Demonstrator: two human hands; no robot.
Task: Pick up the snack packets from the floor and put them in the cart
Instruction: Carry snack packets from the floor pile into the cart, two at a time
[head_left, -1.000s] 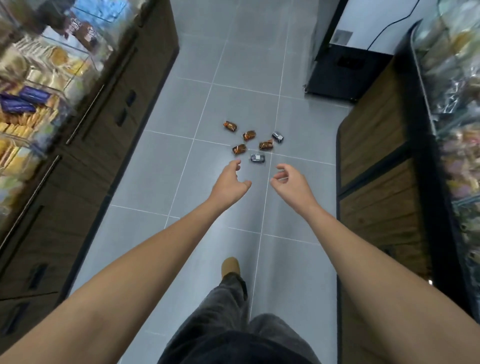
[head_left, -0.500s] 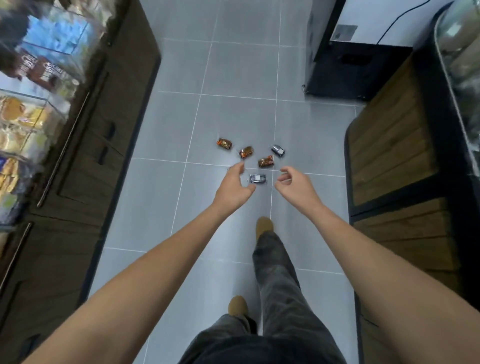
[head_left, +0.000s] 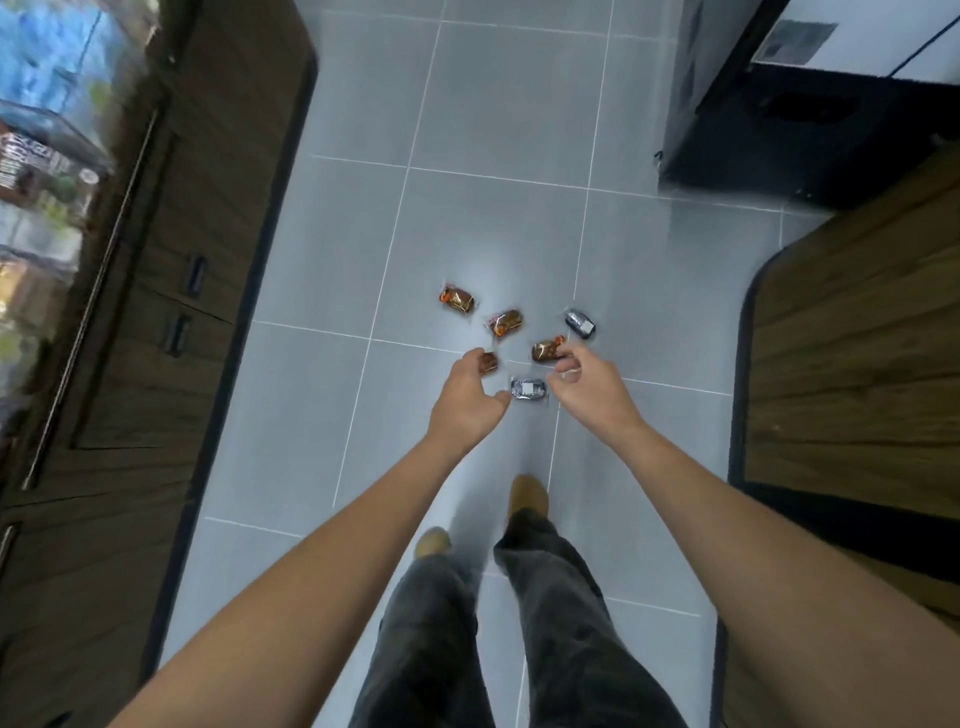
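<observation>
The left hand (head_left: 465, 400) and right hand (head_left: 587, 387) hold nothing, fingers loosely curled. A silver snack packet (head_left: 529, 388) lies on the floor (head_left: 322, 395) between them. Brown snack packets (head_left: 505, 322) and a second silver packet (head_left: 579, 322) lie just beyond.

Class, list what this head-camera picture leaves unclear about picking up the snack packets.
1. Cart: nowhere in the head view; it lies outside the frame.
2. One brown packet: head view, mostly covered by the fingers of the left hand.
3. Print on the silver packet and the others: head view, too small to read.
4. Shelf goods at upper left: head view, smeared by motion blur.
</observation>
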